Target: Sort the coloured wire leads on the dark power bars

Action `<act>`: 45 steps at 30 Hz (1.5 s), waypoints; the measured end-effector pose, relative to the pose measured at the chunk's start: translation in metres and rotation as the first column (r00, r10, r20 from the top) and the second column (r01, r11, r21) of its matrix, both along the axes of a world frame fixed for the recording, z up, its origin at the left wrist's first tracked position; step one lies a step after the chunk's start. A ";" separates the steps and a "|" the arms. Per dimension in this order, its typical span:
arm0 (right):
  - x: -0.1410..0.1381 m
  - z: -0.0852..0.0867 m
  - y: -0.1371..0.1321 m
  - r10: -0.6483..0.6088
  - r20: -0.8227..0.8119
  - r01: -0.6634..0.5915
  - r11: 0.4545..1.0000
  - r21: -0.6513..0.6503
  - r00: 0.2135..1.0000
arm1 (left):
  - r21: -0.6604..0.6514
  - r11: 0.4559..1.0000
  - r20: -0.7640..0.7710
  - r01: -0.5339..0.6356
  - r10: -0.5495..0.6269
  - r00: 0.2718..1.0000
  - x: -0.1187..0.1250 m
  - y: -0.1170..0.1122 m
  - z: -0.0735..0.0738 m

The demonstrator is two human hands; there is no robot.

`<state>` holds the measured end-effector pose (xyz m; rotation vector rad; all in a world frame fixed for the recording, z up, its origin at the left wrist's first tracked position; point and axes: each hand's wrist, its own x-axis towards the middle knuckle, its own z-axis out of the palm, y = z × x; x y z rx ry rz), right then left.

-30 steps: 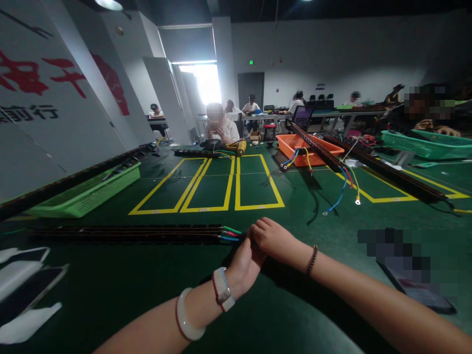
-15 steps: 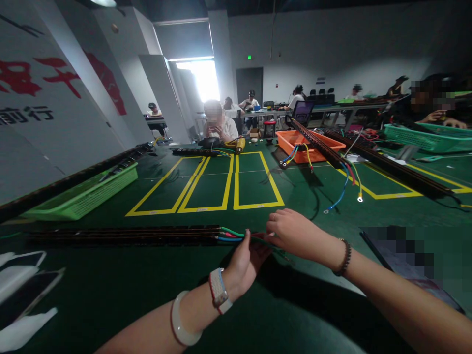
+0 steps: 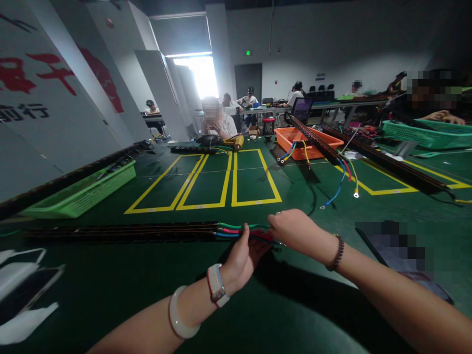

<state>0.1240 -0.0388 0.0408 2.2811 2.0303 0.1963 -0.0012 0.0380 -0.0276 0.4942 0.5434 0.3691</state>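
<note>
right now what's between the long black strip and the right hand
In the head view, coloured wires run from the long black strip to the right hand; the left hand grips them.

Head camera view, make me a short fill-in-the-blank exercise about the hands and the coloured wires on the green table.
1. The left hand and the right hand meet at the coloured wires that come out of the long ______ strip.
2. The left wrist bears a pale bangle and a ______.
3. Beyond the hands, ______ tape marks rectangles on the table.
4. At the far left stands a ______ basket.

Missing words: black; watch; yellow; green
</note>
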 end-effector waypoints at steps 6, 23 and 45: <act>0.032 -0.020 0.019 -0.068 -0.013 0.068 0.994 0.085 0.998 | 0.066 0.998 -0.001 0.020 -0.020 1.000 0.000 -0.002 0.004; 0.045 -0.028 0.028 0.047 -0.227 -0.023 0.994 0.106 0.973 | 0.037 0.998 -0.004 0.043 -0.043 0.999 -0.001 0.001 0.002; 0.018 -0.020 0.022 -0.008 0.000 0.008 0.999 0.052 1.000 | 0.070 0.994 0.028 0.078 -0.080 0.996 0.000 0.003 0.003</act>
